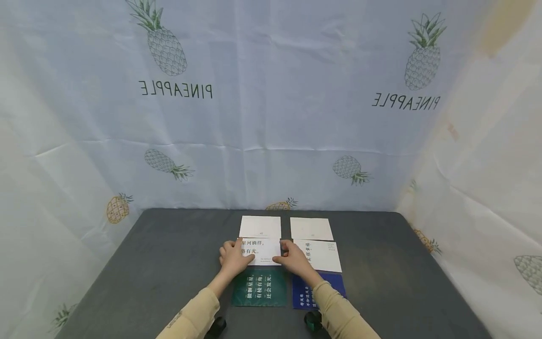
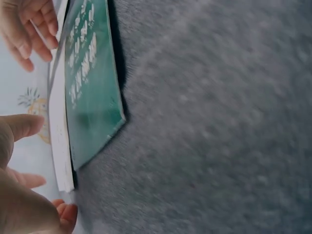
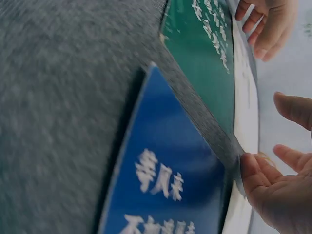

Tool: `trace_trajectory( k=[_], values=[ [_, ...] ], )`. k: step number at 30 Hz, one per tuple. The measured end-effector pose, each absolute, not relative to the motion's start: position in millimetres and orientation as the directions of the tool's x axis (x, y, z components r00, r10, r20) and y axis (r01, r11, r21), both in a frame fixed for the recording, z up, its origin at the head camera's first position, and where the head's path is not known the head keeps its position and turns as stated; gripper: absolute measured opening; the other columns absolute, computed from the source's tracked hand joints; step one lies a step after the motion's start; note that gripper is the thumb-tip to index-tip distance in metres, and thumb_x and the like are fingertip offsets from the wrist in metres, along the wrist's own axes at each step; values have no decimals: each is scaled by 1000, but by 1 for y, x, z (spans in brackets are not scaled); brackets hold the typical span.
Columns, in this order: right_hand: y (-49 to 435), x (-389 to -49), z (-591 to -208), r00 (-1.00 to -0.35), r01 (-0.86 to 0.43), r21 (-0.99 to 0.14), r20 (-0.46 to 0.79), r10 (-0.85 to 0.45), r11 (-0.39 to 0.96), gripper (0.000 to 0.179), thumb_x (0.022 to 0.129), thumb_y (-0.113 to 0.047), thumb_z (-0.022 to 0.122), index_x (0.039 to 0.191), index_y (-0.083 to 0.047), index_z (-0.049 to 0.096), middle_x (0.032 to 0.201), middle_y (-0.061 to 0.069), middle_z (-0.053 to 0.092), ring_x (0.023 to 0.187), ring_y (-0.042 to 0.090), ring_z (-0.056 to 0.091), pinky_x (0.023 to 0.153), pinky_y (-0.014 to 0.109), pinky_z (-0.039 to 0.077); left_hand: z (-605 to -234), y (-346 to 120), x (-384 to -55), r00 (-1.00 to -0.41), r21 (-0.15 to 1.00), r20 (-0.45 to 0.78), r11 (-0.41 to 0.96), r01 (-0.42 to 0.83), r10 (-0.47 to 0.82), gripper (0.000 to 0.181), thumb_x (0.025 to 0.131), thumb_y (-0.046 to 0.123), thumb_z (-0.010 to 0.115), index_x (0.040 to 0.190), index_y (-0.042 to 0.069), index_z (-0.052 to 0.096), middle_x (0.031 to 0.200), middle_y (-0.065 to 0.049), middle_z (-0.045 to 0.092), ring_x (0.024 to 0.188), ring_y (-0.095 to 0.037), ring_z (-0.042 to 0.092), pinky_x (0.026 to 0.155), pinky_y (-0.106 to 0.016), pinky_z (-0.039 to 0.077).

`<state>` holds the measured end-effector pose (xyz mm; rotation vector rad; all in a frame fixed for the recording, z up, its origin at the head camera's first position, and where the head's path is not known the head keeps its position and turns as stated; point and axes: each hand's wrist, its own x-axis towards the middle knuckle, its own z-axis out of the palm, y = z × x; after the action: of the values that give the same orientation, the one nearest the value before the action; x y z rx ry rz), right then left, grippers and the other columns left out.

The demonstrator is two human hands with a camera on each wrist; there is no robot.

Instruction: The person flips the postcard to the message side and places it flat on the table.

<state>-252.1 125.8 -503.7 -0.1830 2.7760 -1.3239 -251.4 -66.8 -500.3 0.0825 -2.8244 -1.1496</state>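
Six cards lie in two columns on a dark table. My left hand (image 1: 234, 256) is at the left edge of the middle-left white card (image 1: 268, 249), thumb near its lower corner. At that card's right edge is my right hand (image 1: 295, 260). Both hands have relaxed, spread fingers around the card, which lies flat between them. Just below sits a green card (image 1: 259, 287) with white characters, which also shows in the left wrist view, beside the left hand (image 2: 24, 180). Under the right forearm, a blue card (image 3: 165, 161) is partly covered; the right hand (image 3: 282, 185) is beyond it.
Two plain white cards, one at back left (image 1: 260, 226) and one at back right (image 1: 311, 229), form the far row. A white card with black characters (image 1: 323, 255) lies right of my right hand. Pineapple-print curtain (image 1: 271, 94) hangs behind the dark table (image 1: 169, 278).
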Motion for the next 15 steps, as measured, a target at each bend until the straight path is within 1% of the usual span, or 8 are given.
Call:
trace_trajectory(
  k=[4, 7, 10, 12, 15],
  values=[
    [122, -252, -510, -993, -63, -796, -12, -120, 603, 61, 78, -19, 72, 129, 4, 47, 118, 23, 56, 101, 30, 55, 84, 47, 47, -505, -73, -253, -993, 732, 64, 681, -23, -102, 65, 75, 17, 72, 131, -3, 45, 114, -30, 39, 107, -42, 33, 82, -54, 31],
    [120, -252, -512, -996, -35, -807, -24, -92, 590, 61, 77, -16, 72, 130, 4, 47, 119, 22, 55, 103, 31, 55, 86, 47, 46, -506, -78, -253, -991, 751, 94, 660, 8, -94, 60, 74, 13, 71, 127, -6, 48, 107, -31, 45, 104, -43, 35, 82, -54, 29],
    [118, -252, -511, -997, 5, -823, -46, -56, 568, 61, 78, -14, 72, 130, 5, 47, 121, 22, 55, 105, 32, 56, 88, 46, 47, -507, -81, -254, -993, 763, 81, 646, 3, -91, 57, 76, 13, 68, 126, -7, 49, 104, -30, 49, 103, -42, 38, 83, -52, 29],
    [117, -252, -510, -998, 31, -837, -58, -32, 546, 61, 78, -13, 71, 130, 5, 46, 122, 23, 55, 106, 33, 56, 87, 45, 48, -508, -82, -255, -994, 777, 56, 630, -14, -91, 57, 77, 13, 67, 127, -7, 49, 106, -28, 53, 101, -40, 44, 84, -50, 34],
    [117, -251, -510, -997, 70, -852, -81, 1, 518, 61, 79, -12, 69, 131, 6, 44, 121, 24, 55, 107, 34, 57, 87, 44, 49, -508, -82, -256, -996, 805, 23, 593, -29, -81, 57, 80, 12, 65, 130, -7, 47, 109, -27, 57, 96, -36, 54, 78, -46, 44]
  ],
)
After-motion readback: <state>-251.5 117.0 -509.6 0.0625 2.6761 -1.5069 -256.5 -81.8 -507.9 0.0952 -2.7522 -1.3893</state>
